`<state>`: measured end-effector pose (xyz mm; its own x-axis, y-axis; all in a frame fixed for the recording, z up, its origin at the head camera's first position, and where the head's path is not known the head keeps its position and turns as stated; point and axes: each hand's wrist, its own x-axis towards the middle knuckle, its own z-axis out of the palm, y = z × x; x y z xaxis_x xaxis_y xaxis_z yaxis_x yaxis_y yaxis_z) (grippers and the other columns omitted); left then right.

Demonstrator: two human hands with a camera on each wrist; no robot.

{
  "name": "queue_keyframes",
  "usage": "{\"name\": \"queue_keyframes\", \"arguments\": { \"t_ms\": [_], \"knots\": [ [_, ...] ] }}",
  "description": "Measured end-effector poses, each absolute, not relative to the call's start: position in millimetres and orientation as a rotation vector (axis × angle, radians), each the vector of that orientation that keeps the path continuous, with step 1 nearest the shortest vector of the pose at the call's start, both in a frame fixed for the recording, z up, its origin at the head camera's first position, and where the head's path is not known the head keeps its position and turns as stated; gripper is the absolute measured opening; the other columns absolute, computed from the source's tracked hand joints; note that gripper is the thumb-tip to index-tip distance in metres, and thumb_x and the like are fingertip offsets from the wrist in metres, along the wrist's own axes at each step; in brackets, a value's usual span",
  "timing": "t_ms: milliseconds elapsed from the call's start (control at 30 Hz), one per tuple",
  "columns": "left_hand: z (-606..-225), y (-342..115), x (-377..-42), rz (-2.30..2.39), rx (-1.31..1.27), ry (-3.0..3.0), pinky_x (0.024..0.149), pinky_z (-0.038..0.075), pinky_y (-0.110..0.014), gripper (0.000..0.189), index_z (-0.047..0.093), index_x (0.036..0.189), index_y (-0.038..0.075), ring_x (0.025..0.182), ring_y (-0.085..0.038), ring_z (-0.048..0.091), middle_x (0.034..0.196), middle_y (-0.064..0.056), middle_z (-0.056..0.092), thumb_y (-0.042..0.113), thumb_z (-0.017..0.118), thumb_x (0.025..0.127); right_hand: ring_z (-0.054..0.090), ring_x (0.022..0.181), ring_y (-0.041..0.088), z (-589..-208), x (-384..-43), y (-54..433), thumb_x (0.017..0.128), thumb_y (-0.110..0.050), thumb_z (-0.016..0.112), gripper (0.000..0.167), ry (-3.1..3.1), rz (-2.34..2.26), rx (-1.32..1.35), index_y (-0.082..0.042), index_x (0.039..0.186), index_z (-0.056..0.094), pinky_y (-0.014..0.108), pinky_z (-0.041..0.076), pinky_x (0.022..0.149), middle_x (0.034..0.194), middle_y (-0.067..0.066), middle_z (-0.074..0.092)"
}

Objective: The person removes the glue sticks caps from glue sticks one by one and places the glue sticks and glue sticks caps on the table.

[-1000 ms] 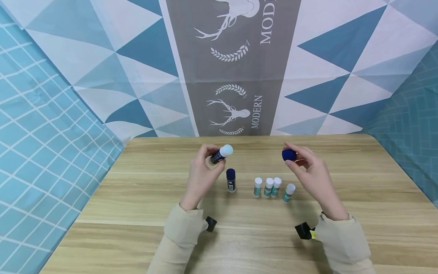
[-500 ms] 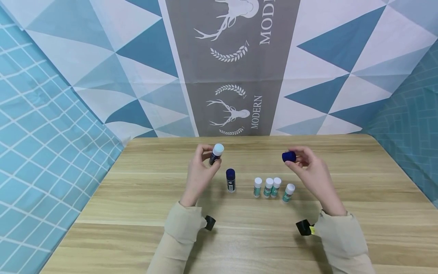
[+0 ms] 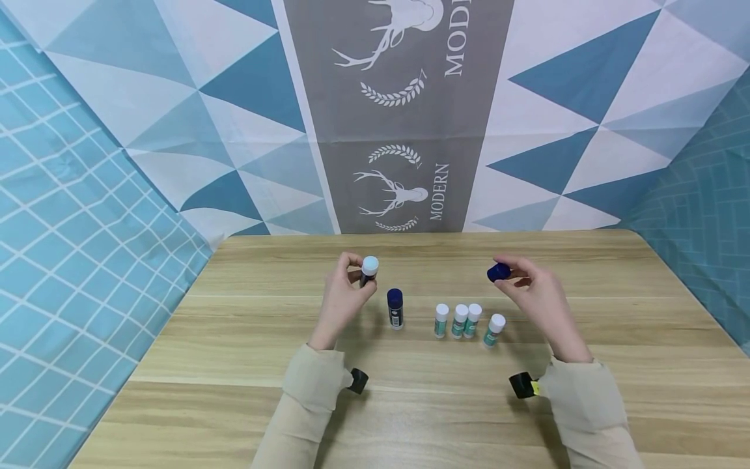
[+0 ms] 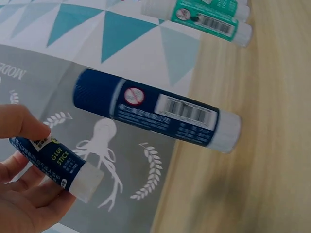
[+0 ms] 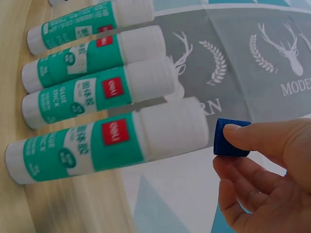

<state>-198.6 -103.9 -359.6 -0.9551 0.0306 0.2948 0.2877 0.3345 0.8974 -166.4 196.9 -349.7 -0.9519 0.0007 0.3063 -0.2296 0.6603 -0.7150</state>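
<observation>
My left hand (image 3: 344, 301) holds a blue glue stick (image 3: 368, 273) above the table. Its upper end shows white in the head view; the left wrist view shows the words on its label and a white base (image 4: 87, 182) pointing toward the table side. The fingers and thumb cover part of its body. Between thumb and fingers, my right hand (image 3: 540, 298) pinches a dark blue cap (image 3: 499, 272), clear of the table. Another blue glue stick (image 3: 395, 309), capped, stands upright near my left hand. Several green glue sticks (image 5: 92, 145) with white caps stand nearer my right hand.
The wooden table (image 3: 433, 417) reaches back to a wall cloth (image 3: 404, 124) with a grey deer panel and blue triangles. A blue checked cloth (image 3: 76, 215) hangs at the left. Black wrist cameras (image 3: 521, 385) sit at both cuffs.
My left hand has turned its glue stick from a rightward tilt to nearly upright and moved it slightly left. My right hand has shifted the cap slightly right and down. The standing sticks are unmoved.
</observation>
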Motion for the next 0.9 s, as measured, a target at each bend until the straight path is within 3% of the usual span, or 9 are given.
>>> {"name": "queue_keyframes", "arguments": {
  "t_ms": [267, 433, 567, 900],
  "knots": [
    [-351, -100, -191, -1.674, -0.301, -2.395, 0.082, 0.05, -0.041, 0.03, 0.051, 0.102, -0.007, 0.092, -0.037, 0.061, 0.105, -0.021, 0.053, -0.012, 0.059, 0.074, 0.056, 0.093, 0.029, -362, -173, 201, 0.084, -0.005, 0.061, 0.037, -2.647, 1.179, 0.162, -0.001, 0.121, 0.054, 0.031, 0.043, 0.076, 0.105, 0.019, 0.061],
    [-372, -103, -203, -1.595, -0.337, -2.412, 0.088, 0.047, -0.041, 0.028, 0.053, 0.098, -0.003, 0.096, -0.033, 0.059, 0.1, -0.017, 0.057, -0.009, 0.063, 0.073, 0.057, 0.094, 0.029, -368, -178, 201, 0.085, -0.006, 0.061, 0.036, -2.67, 1.191, 0.185, -0.002, 0.12, 0.055, 0.038, 0.044, 0.079, 0.105, 0.019, 0.061],
    [-380, -103, -206, -1.597, -0.346, -2.428, 0.087, 0.048, -0.04, 0.027, 0.055, 0.097, 0.0, 0.098, -0.032, 0.059, 0.1, -0.016, 0.059, -0.007, 0.065, 0.073, 0.057, 0.094, 0.031, -374, -180, 203, 0.085, -0.005, 0.061, 0.036, -2.698, 1.189, 0.208, -0.002, 0.12, 0.055, 0.043, 0.046, 0.08, 0.105, 0.02, 0.061],
    [-392, -103, -211, -1.536, -0.34, -2.52, 0.082, 0.051, -0.036, 0.028, 0.057, 0.099, -0.001, 0.094, -0.029, 0.061, 0.1, -0.015, 0.062, -0.004, 0.068, 0.074, 0.056, 0.093, 0.029, -385, -184, 209, 0.084, -0.006, 0.061, 0.04, -2.781, 1.236, 0.219, -0.003, 0.123, 0.051, 0.044, 0.047, 0.081, 0.108, 0.019, 0.06]
  ]
}}
